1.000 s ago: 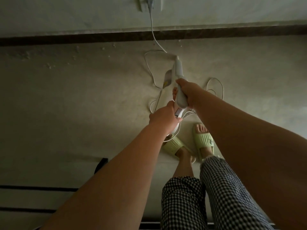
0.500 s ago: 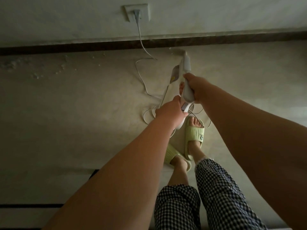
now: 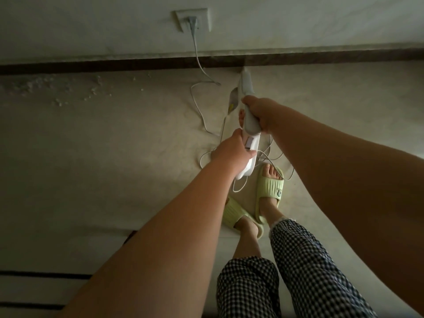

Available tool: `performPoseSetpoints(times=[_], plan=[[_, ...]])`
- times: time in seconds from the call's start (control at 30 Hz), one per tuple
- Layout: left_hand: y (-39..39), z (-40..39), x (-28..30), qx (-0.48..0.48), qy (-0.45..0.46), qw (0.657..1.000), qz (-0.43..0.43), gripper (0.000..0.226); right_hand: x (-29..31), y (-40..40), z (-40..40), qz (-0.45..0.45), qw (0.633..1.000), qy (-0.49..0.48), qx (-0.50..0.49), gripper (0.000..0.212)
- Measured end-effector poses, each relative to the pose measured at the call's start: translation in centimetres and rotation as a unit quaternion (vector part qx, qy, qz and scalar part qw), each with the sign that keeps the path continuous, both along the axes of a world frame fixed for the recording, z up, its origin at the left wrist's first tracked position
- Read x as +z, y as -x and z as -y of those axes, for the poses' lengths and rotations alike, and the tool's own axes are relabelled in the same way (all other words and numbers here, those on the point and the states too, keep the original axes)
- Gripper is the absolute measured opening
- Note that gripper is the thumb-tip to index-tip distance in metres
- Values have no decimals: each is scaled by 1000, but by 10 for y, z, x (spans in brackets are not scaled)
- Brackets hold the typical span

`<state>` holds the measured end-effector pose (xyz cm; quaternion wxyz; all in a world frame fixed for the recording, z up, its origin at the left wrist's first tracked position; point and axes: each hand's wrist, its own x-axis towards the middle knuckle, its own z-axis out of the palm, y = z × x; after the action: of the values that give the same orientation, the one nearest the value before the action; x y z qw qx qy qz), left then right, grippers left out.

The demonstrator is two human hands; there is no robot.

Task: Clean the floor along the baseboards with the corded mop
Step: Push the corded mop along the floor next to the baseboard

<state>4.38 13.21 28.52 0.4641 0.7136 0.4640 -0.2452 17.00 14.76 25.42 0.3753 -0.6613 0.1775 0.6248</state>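
Observation:
I hold the white corded mop (image 3: 246, 88) with both hands, seen from above along its handle. My right hand (image 3: 263, 115) grips the handle higher up. My left hand (image 3: 231, 152) grips the lower end of the handle, near a small panel. The mop's far end reaches the dark baseboard (image 3: 114, 66) below the wall. Its white cord (image 3: 198, 104) runs from a plug in the wall socket (image 3: 192, 19) down to loose loops on the floor by my feet. The mop head is hidden behind the handle.
My feet in pale green slippers (image 3: 269, 187) stand among the cord loops. Specks of debris (image 3: 57, 92) lie on the floor along the baseboard to the left. Dark lines (image 3: 41, 275) cross the floor at lower left.
The mop and both hands have moved forward toward the baseboard. The view has tilted up, showing more of the wall and the whole socket. My feet have stepped forward.

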Motion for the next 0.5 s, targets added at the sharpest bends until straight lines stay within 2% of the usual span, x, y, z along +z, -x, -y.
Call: performPoseSetpoints(times=[0.5], plan=[[4, 4, 8, 9, -14, 1000, -15, 41, 1, 5, -2, -23, 1000, 9, 18, 23]])
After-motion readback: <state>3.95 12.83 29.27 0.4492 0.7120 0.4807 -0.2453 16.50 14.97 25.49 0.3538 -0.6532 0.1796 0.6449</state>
